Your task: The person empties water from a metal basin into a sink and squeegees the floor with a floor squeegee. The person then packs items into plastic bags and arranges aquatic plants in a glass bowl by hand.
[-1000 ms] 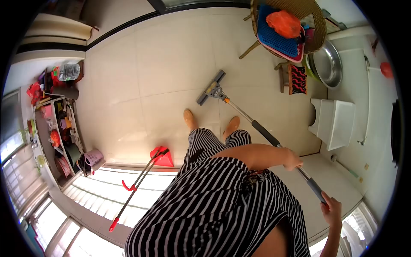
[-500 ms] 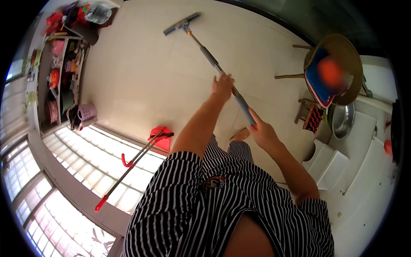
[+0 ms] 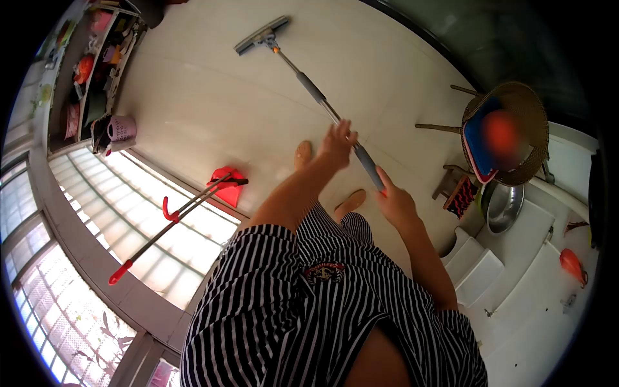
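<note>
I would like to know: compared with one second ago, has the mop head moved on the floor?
Yes. Judged against the wicker chair, the mop head has moved clearly away from it, toward the shelf side.

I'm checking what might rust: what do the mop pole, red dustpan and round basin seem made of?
Mop pole: probably metal, from its silvery shine; its grips look matt grey, perhaps foam or rubber. Red dustpan: pan likely plastic, evenly coloured and smooth. Round basin: apparently polished steel, given its bright reflections.

A single head-worn camera looks forward and steeply down at the floor (image 3: 213,97).
</note>
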Motion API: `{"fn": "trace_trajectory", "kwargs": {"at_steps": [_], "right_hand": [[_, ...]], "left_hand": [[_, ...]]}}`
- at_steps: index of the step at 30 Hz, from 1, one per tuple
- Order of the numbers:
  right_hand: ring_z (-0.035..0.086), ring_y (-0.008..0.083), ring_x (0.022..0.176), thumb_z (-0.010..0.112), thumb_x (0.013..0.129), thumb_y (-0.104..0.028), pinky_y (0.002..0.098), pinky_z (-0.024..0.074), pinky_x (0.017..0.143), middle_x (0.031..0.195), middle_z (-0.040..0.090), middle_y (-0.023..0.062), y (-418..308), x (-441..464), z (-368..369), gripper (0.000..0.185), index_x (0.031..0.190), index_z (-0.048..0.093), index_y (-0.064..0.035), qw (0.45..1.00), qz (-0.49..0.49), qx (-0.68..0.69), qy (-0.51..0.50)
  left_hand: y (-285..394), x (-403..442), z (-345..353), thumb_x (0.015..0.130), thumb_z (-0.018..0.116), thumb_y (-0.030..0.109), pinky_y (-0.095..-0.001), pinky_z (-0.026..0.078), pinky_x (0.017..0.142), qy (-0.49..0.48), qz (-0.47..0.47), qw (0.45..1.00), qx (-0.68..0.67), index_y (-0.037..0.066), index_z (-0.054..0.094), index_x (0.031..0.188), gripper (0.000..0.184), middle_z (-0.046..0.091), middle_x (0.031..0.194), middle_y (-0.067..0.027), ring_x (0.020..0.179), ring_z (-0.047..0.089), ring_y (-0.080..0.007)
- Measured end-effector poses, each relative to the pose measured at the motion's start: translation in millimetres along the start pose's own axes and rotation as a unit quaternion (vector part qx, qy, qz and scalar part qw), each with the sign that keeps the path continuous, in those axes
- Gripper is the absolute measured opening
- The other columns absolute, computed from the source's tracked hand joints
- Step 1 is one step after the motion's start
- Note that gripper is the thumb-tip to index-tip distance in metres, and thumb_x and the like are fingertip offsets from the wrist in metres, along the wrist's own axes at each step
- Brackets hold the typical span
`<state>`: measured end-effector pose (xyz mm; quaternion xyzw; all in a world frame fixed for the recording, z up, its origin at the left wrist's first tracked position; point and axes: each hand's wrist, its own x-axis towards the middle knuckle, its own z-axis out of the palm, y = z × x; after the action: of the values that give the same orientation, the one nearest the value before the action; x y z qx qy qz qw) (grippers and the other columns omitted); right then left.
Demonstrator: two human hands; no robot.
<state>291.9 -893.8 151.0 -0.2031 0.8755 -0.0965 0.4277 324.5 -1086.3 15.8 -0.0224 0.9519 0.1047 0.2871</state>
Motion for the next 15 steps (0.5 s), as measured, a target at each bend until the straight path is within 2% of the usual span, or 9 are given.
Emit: {"fn": "trace_trajectory", "kwargs": {"at_steps": [3, 4, 6, 7, 8, 10, 12, 14, 15], "right_hand": [[0.065, 0.0370, 0.077, 0.060, 0.086, -0.029, 0.0459, 0.0508, 0.072, 0.082, 0.067, 0.0162, 87, -102, -35, 0.061, 0.143, 0.037, -0.0357, 0.997, 0.074, -0.020, -0.020], [0.064, 0.0384, 0.078, 0.061, 0.087, -0.029, 0.0467, 0.0499, 0.072, 0.081, 0.066, 0.0169, 111, -138, -48, 0.061, 0.143, 0.037, -0.0365, 0.993, 0.105, -0.043, -0.022], [0.063, 0.0398, 0.078, 0.060, 0.087, -0.027, 0.0480, 0.0492, 0.072, 0.081, 0.066, 0.0182, 156, -209, -73, 0.060, 0.142, 0.039, -0.0360, 0.982, 0.162, -0.084, -0.044], [0.063, 0.0399, 0.078, 0.061, 0.087, -0.025, 0.0487, 0.0488, 0.071, 0.082, 0.066, 0.0186, 164, -242, -86, 0.058, 0.141, 0.040, -0.0333, 0.969, 0.202, -0.123, -0.067], [0.063, 0.0396, 0.077, 0.061, 0.087, -0.024, 0.0487, 0.0485, 0.071, 0.081, 0.065, 0.0185, 176, -280, -95, 0.057, 0.141, 0.042, -0.0302, 0.975, 0.174, -0.131, -0.050], [0.063, 0.0374, 0.072, 0.067, 0.082, -0.020, 0.0467, 0.0489, 0.067, 0.076, 0.063, 0.0168, 196, -351, -106, 0.060, 0.138, 0.047, -0.0272, 0.975, 0.170, -0.140, -0.031], [0.062, 0.0341, 0.066, 0.071, 0.077, -0.017, 0.0440, 0.0495, 0.063, 0.072, 0.061, 0.0146, 198, -403, -116, 0.061, 0.135, 0.052, -0.0249, 0.971, 0.172, -0.168, -0.022], [0.061, 0.0294, 0.062, 0.070, 0.077, -0.010, 0.0371, 0.0491, 0.062, 0.071, 0.060, 0.0156, 199, -427, -121, 0.060, 0.134, 0.054, -0.0164, 0.966, 0.210, -0.147, -0.020], [0.061, 0.0294, 0.062, 0.070, 0.077, -0.010, 0.0371, 0.0491, 0.062, 0.071, 0.060, 0.0156, 199, -423, -123, 0.060, 0.134, 0.054, -0.0164, 0.967, 0.203, -0.153, -0.018]], "left_hand": [[110, -31, -19, 0.084, 0.060, 0.028, -0.0476, 0.009, 0.118, -0.063, 0.175, 0.982, -0.021, 0.014, 0.029, 0.147, 0.072, 0.023, 0.154, -0.0157, 0.146, 0.009, -0.0336], [154, -27, 3, 0.083, 0.061, 0.030, -0.0492, 0.008, 0.118, -0.047, 0.223, 0.972, -0.058, 0.014, 0.028, 0.148, 0.074, 0.025, 0.154, -0.0153, 0.146, 0.009, -0.0344], [224, -48, -19, 0.085, 0.058, 0.024, -0.0532, 0.008, 0.117, -0.092, 0.316, 0.936, -0.124, 0.014, 0.028, 0.148, 0.070, 0.031, 0.150, -0.0162, 0.145, 0.014, -0.0354], [258, -53, -15, 0.086, 0.057, 0.020, -0.0539, 0.011, 0.116, -0.090, 0.373, 0.910, -0.156, 0.013, 0.032, 0.145, 0.064, 0.035, 0.146, -0.0164, 0.141, 0.021, -0.0361], [289, -60, -10, 0.086, 0.056, 0.017, -0.0547, 0.025, 0.110, -0.068, 0.442, 0.879, -0.169, 0.013, 0.039, 0.140, 0.056, 0.049, 0.130, -0.0130, 0.128, 0.040, -0.0346], [343, -64, -9, 0.087, 0.053, 0.017, -0.0512, 0.038, 0.098, -0.125, 0.550, 0.791, -0.237, 0.015, 0.044, 0.136, 0.049, 0.055, 0.121, -0.0098, 0.116, 0.051, -0.0307], [382, -66, 0, 0.088, 0.051, 0.016, -0.0482, 0.043, 0.088, -0.253, 0.527, 0.770, -0.255, 0.016, 0.050, 0.125, 0.037, 0.059, 0.114, -0.0082, 0.109, 0.055, -0.0290], [398, -68, 9, 0.087, 0.052, 0.016, -0.0474, 0.043, 0.087, -0.243, 0.527, 0.781, -0.231, 0.014, 0.052, 0.119, 0.032, 0.059, 0.110, -0.0083, 0.108, 0.056, -0.0289], [396, -66, 8, 0.086, 0.053, 0.015, -0.0467, 0.043, 0.085, -0.236, 0.531, 0.786, -0.210, 0.013, 0.053, 0.114, 0.028, 0.060, 0.107, -0.0085, 0.106, 0.056, -0.0289]]}}
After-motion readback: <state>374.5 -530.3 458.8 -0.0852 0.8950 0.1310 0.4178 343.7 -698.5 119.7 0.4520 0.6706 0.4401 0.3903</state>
